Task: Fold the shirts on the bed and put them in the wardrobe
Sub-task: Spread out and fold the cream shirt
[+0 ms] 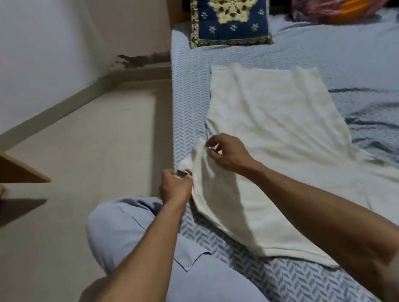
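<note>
1. Since the shirt is mostly spread flat on the bed, I'd say the task is pretty early on. Its long sides look roughly straight, maybe one lengthwise fold is in, but I can't say for sure.
2. No finished folded stack shows anywhere near the shirt, and no wardrobe is in view either. So finishing this fold and the whole put-away part are yet to do, far as I can judge.
3. The shirt runs from just short of the cushion at the head of the bed down to the near end of the bed, by the person's knee. It lies close along the bed's floor-side edge.
4. The left hand sits at the shirt's floor-side edge, fingers curled tight round a bunched bit of the fabric, looks like a sleeve or corner. Blurry there, so I can't tell which.
5. The right hand hovers just above the shirt, right next to the left one, wrist bent down. Thumb and fingertips are pinching a small ridge of the cloth, other fingers loosely curled.
6. Both forearms reach in from the near end of the shirt, the right one crossing over its lower half.
</note>
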`<action>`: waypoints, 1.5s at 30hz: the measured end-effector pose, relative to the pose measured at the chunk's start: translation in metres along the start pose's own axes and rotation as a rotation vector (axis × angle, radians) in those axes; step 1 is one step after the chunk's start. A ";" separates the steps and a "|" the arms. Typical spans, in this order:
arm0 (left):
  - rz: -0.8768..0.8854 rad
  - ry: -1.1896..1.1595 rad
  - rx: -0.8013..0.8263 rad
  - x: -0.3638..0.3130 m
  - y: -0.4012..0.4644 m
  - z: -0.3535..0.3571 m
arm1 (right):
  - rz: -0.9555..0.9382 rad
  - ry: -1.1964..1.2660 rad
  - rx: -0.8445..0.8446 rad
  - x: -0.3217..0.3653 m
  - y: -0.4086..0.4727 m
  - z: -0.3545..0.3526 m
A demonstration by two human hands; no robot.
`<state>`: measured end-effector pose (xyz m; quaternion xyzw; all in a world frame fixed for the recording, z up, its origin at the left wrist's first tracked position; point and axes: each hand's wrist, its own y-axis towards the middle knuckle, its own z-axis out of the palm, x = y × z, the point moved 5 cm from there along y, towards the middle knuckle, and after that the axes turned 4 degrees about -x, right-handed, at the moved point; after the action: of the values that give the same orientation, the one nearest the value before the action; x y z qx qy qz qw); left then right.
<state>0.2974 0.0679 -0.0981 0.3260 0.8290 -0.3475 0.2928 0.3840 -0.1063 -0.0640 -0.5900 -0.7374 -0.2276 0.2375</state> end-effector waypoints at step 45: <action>-0.539 -0.858 -0.047 0.032 0.023 -0.030 | -0.397 -0.231 0.350 0.035 -0.138 0.072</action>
<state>0.2870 0.1146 -0.1120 -0.0785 0.6964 -0.4947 0.5140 0.2366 -0.0634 -0.1062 -0.4062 -0.8886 -0.0702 0.2010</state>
